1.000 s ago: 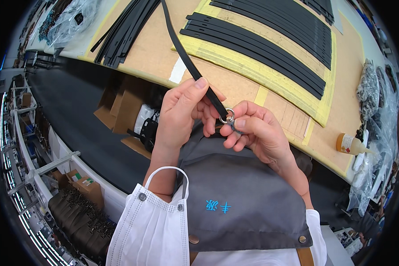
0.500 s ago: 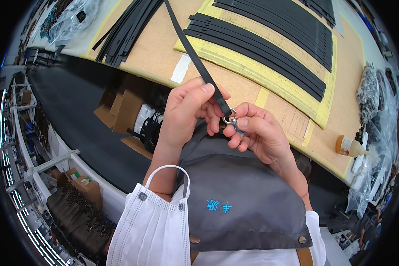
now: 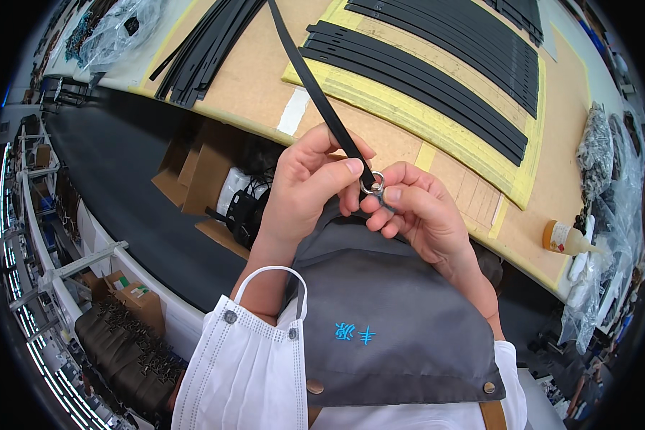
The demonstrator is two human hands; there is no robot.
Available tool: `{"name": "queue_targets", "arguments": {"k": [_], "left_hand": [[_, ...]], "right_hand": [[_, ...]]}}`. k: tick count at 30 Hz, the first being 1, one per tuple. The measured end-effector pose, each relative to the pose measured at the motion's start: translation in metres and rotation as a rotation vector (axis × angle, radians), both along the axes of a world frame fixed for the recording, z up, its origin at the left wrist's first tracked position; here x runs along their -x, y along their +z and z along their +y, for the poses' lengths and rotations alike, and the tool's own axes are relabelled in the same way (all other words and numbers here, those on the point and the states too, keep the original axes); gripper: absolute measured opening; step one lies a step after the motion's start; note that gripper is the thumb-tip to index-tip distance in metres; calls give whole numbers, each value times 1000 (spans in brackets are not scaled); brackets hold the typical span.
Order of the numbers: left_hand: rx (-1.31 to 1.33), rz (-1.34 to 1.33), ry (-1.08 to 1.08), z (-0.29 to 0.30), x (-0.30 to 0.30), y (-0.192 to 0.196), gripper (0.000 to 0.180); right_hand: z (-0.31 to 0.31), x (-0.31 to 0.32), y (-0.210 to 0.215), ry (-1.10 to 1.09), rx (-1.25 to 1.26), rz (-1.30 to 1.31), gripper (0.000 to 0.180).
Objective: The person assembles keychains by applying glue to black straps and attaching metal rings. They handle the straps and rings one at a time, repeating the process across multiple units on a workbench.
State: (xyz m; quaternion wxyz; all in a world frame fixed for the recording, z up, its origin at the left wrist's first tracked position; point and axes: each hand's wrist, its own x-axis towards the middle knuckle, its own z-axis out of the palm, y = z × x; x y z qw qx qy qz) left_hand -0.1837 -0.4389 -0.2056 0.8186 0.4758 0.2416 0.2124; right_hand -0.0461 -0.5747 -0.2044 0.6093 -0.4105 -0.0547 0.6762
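A long black strap (image 3: 315, 89) slants down from the table's far side to my two hands, held just off the near edge. My left hand (image 3: 309, 179) pinches it near its lower end, thumb on top and fingers beneath. Right at that end sits a silver metal snap hook (image 3: 377, 188), its ring against the strap. My right hand (image 3: 424, 208) grips the hook between thumb and forefinger. Fingers hide part of the hook and the strap's tip, so I cannot tell whether the strap passes through the ring.
Black strips (image 3: 416, 89) lie in rows on a yellow-edged board, and a loose bundle of straps (image 3: 211, 50) rests at the far left. A bottle of yellowish liquid (image 3: 565, 238) stands by the right edge, beside plastic bags (image 3: 616, 208). Below the table is an open cardboard box (image 3: 197, 168).
My left hand has shifted slightly right along the strap, its thumb now closer to the ring. The right hand stays on the hook, which has turned a little.
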Motion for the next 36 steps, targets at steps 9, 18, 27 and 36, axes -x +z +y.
{"name": "queue_targets", "arguments": {"k": [9,18,27,36], "left_hand": [[230,-180,-16,-3,6,-8,18],[357,-323,-37,-3,5,-18,16],[186,-196,50,-3,3,-21,21],[35,-196,-81,8,3,-13,28]], "right_hand": [[4,7,6,-58,-81,-309,11],[5,17,-6,-221,-152,-445,14],[8,27,-30,-518,-436,-1432,23],[-3,36,-25,-430,-395,-835,20]]}}
